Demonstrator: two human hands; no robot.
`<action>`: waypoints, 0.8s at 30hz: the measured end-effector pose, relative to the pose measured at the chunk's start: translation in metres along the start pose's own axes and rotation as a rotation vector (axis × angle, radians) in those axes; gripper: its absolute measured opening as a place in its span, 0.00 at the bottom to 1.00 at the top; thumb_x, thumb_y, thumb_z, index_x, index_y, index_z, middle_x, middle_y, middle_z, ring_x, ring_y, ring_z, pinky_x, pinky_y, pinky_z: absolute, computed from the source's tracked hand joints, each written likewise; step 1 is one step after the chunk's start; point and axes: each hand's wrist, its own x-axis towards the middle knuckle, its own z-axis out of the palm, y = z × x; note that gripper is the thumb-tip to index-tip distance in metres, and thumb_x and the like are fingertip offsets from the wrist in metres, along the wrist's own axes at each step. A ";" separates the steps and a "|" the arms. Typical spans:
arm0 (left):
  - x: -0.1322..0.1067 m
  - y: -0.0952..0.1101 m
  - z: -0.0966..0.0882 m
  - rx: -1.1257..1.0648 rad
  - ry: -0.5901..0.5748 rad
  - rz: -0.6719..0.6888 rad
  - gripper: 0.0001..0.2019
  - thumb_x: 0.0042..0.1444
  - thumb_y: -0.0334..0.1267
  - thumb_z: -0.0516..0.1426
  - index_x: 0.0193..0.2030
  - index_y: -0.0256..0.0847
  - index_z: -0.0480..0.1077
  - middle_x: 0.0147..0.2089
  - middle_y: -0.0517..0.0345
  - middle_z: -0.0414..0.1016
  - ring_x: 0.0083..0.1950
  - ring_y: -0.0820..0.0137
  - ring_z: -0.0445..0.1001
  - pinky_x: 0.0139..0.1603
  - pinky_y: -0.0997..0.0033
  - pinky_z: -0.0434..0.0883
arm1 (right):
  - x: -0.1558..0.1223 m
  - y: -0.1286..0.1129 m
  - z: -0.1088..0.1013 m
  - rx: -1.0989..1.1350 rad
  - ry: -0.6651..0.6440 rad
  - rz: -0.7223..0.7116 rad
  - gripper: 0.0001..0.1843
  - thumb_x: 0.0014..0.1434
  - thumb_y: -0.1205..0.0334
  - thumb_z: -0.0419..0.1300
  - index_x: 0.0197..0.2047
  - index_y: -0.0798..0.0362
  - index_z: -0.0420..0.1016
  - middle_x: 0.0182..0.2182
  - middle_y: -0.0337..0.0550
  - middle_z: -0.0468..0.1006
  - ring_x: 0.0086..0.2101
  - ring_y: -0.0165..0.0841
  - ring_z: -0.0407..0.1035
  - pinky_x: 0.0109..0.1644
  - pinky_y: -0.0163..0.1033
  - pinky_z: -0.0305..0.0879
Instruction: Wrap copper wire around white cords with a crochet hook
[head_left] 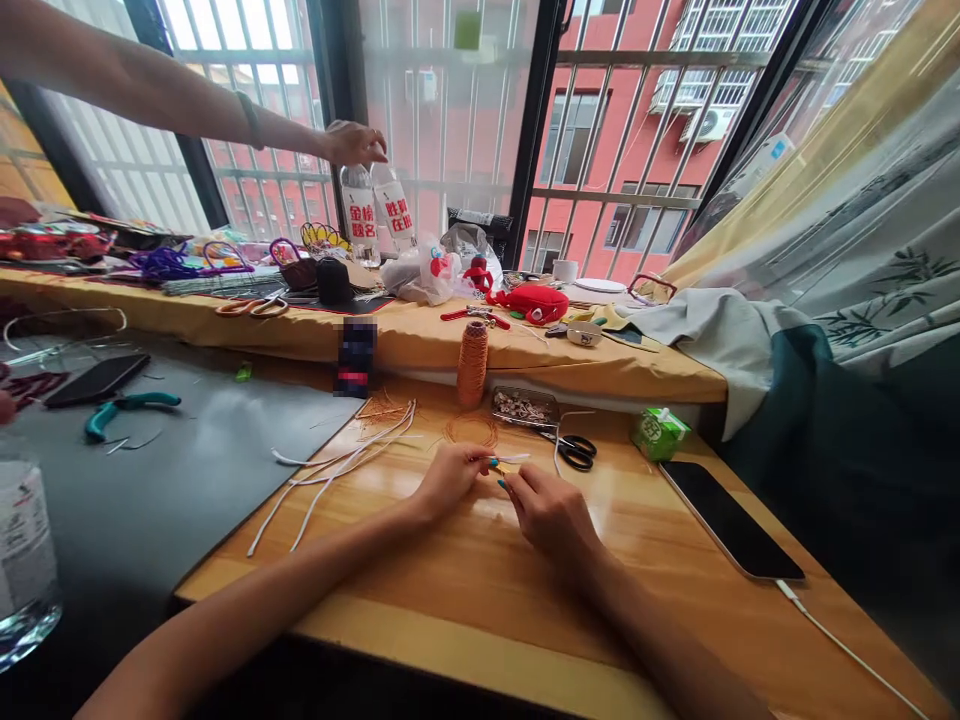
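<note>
My left hand (452, 475) is closed in a pinch around a white cord (515, 458), whose free end sticks out to the right past the fingertips. Close beside it, my right hand (553, 508) is also pinched, its fingertips nearly meeting the left ones. What sits between the right fingers is too small to make out. Just beyond the hands lies a loose coil of orange thread (491, 440), with an upright spool of orange thread (472, 368) behind it. Several white cords (346, 462) lie spread on the wood to the left.
Black-handled scissors (579, 453) lie beside a clear tray (556, 410) of small pieces. To the right are a green box (660, 434) and a charging phone (731, 520). Teal pliers (105, 415) rest on the grey mat. Another person's hand (352, 143) grips bottles (361, 215) on the cluttered sill.
</note>
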 end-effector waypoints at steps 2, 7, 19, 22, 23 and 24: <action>-0.002 -0.001 0.002 0.206 -0.045 0.192 0.11 0.51 0.30 0.49 0.26 0.35 0.71 0.25 0.57 0.70 0.30 0.72 0.65 0.33 0.75 0.60 | 0.003 0.002 -0.006 -0.025 0.006 -0.027 0.14 0.58 0.68 0.45 0.28 0.56 0.70 0.23 0.43 0.68 0.24 0.28 0.60 0.29 0.34 0.50; -0.012 0.004 0.012 0.151 -0.281 0.547 0.10 0.53 0.32 0.49 0.29 0.35 0.71 0.30 0.52 0.72 0.33 0.72 0.67 0.37 0.75 0.63 | 0.010 0.015 -0.019 0.448 -0.250 0.154 0.15 0.57 0.64 0.46 0.22 0.56 0.67 0.23 0.42 0.67 0.25 0.27 0.60 0.29 0.32 0.52; -0.014 0.029 0.004 -0.647 -0.178 -0.045 0.13 0.45 0.44 0.56 0.23 0.34 0.70 0.22 0.58 0.69 0.28 0.73 0.65 0.34 0.74 0.62 | 0.005 0.013 0.016 1.168 -0.311 0.713 0.21 0.52 0.46 0.47 0.20 0.54 0.63 0.13 0.33 0.57 0.15 0.23 0.48 0.18 0.32 0.44; -0.007 0.022 0.002 -0.564 -0.068 -0.099 0.12 0.45 0.42 0.55 0.21 0.34 0.69 0.21 0.60 0.67 0.28 0.74 0.64 0.33 0.76 0.61 | 0.005 0.004 0.014 0.870 -0.225 0.627 0.19 0.56 0.53 0.44 0.22 0.54 0.65 0.15 0.36 0.62 0.18 0.26 0.54 0.22 0.33 0.49; -0.005 0.019 0.002 -0.534 -0.051 -0.112 0.12 0.45 0.42 0.55 0.20 0.35 0.69 0.21 0.61 0.67 0.27 0.74 0.64 0.33 0.76 0.61 | 0.004 0.003 0.012 0.746 -0.207 0.575 0.17 0.57 0.56 0.44 0.23 0.54 0.65 0.17 0.37 0.64 0.20 0.27 0.57 0.24 0.33 0.50; -0.004 0.016 0.002 -0.510 -0.043 -0.123 0.12 0.45 0.41 0.55 0.20 0.35 0.68 0.21 0.61 0.67 0.28 0.74 0.64 0.33 0.76 0.61 | 0.004 0.001 0.010 0.619 -0.200 0.516 0.16 0.57 0.58 0.44 0.24 0.54 0.66 0.18 0.39 0.67 0.21 0.28 0.59 0.26 0.33 0.51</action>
